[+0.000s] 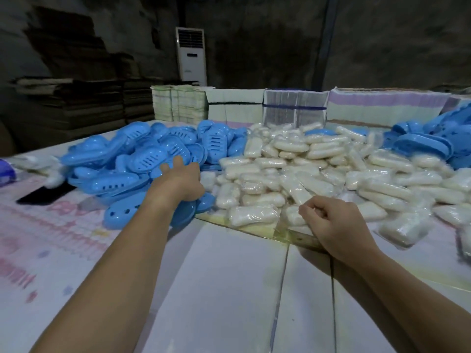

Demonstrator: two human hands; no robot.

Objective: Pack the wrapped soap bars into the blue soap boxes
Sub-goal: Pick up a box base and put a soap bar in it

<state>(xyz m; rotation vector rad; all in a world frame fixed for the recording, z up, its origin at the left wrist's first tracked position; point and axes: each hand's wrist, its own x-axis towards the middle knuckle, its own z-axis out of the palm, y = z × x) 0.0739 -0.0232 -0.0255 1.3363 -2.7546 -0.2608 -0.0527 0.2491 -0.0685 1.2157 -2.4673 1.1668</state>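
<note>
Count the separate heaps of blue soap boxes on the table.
2: one heap at left under the left hand, one heap at far right. Stray boxes may hide among the soaps.

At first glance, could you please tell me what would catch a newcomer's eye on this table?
A big heap of wrapped soap bars fills the table's right half, with a pile of blue soap boxes at its left. The left hand reaches into the boxes, while the right hand pinches a wrapped bar's wrapper at the near edge.

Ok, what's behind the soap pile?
Behind the soap pile: a strapped bundle and stacked paper packs. Their lower parts are hidden by soap.
</note>
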